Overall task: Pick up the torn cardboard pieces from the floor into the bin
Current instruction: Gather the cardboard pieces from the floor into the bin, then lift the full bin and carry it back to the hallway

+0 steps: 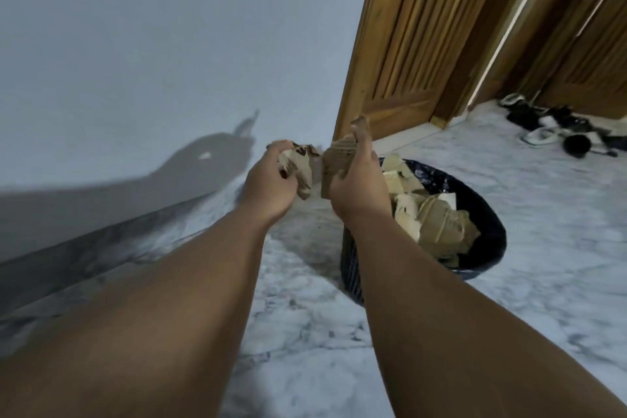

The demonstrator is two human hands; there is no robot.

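Note:
My left hand (268,180) grips a crumpled bunch of torn brown cardboard (302,166), held up just left of the bin. My right hand (356,185) grips a second bunch of cardboard pieces (337,159) beside it, over the bin's near-left rim. The two bunches almost touch. Below and to the right stands a dark bin (492,231) lined with a black bag, filled with several torn cardboard pieces (434,217). My right forearm hides part of the bin's left side.
The floor (549,231) is pale marble. A grey-white wall (152,44) runs along the left. Wooden doors (424,44) stand behind the bin. A pile of black and white shoes (556,127) lies at the far right by the doors.

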